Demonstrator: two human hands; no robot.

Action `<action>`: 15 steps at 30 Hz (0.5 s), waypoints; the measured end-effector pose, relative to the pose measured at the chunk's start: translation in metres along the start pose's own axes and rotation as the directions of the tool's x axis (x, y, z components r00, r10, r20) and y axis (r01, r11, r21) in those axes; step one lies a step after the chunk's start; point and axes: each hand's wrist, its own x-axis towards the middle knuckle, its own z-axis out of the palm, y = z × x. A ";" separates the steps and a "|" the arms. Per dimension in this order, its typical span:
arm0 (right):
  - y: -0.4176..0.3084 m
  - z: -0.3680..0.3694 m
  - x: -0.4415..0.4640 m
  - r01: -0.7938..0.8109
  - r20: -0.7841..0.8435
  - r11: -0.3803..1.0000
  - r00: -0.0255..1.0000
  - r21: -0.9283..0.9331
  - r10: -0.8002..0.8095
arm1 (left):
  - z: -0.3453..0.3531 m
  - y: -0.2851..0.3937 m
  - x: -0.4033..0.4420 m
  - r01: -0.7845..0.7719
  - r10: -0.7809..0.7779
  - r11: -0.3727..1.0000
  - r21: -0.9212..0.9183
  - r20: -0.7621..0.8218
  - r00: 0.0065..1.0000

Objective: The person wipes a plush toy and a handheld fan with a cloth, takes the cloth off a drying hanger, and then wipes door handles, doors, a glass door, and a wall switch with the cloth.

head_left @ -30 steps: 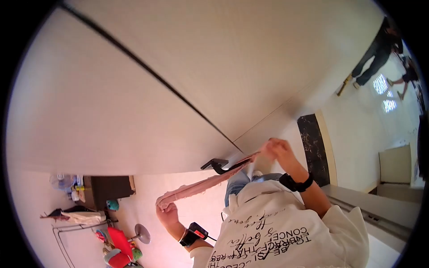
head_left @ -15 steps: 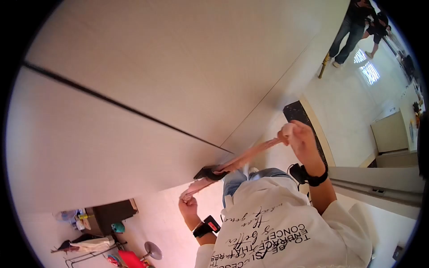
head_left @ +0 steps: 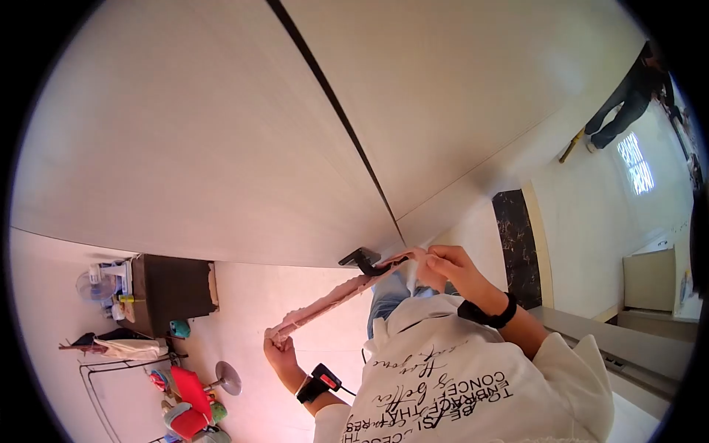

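Note:
A pink cloth (head_left: 325, 301) is stretched between my two hands and passes around the black door handle (head_left: 363, 260). My left hand (head_left: 281, 353) is closed on the cloth's lower left end. At the other end, close to the door's edge, my right hand (head_left: 447, 267) grips the cloth, with some of it bunched at the fingers. The handle sticks out from a large pale door (head_left: 221, 148), and the cloth lies against its near side.
A person (head_left: 628, 103) stands at the upper right. A dark threshold strip (head_left: 517, 244) crosses the floor at the right. On the left are a dark table (head_left: 173, 292), a clothes rack (head_left: 92, 391), a red seat (head_left: 190, 395) and a fan (head_left: 96, 282).
The cloth has slid along the handle toward my left hand, which has moved left and down. My right hand has come down and left, nearer the handle. The whole view has turned.

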 end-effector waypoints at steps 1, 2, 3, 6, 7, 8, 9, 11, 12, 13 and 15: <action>-0.006 0.008 -0.001 -0.019 -0.024 0.999 1.000 -0.035 0.018 | 0.012 -0.001 -0.001 0.039 -0.036 0.998 0.052 -0.049 0.998; -0.008 0.013 -0.003 -0.040 -0.051 0.997 0.998 -0.069 0.036 | 0.016 -0.006 0.005 0.043 -0.040 0.998 0.049 -0.053 0.998; -0.008 0.013 -0.006 -0.047 -0.055 0.996 0.998 -0.072 0.043 | 0.017 -0.015 0.012 0.089 -0.088 0.996 0.030 -0.047 0.995; -0.017 0.010 -0.012 0.016 -0.025 0.965 0.999 -0.263 -0.023 | 0.028 -0.041 0.033 0.165 -0.165 0.985 0.044 -0.016 0.986; -0.028 0.010 -0.015 0.077 -0.003 0.963 0.997 -0.258 -0.080 | 0.032 -0.051 0.043 0.227 -0.228 0.972 0.057 -0.003 0.974; -0.040 0.010 -0.019 0.138 0.016 0.958 0.990 -0.251 -0.138 | 0.035 -0.060 0.052 0.289 -0.291 0.954 0.073 0.010 0.957; -0.052 0.009 -0.025 0.137 0.005 0.958 0.990 -0.252 -0.141 | 0.039 -0.069 0.059 0.317 -0.321 0.945 0.078 0.040 0.946; -0.070 0.007 -0.038 0.133 -0.038 0.981 0.989 -0.139 -0.140 | 0.065 -0.078 0.057 0.337 -0.343 0.933 0.125 0.027 0.939; -0.071 0.005 -0.039 0.134 -0.055 0.981 0.988 -0.142 -0.143 | 0.077 -0.083 0.056 0.348 -0.354 0.923 0.164 0.008 0.935; -0.071 0.004 -0.043 0.279 -0.072 0.948 0.954 -0.156 -0.292 | 0.081 -0.087 0.058 0.356 -0.364 0.915 0.192 0.007 0.931; -0.072 -0.004 -0.051 0.397 -0.114 0.907 0.903 -0.141 -0.413 | 0.081 -0.091 0.059 0.375 -0.390 0.908 0.189 0.048 0.920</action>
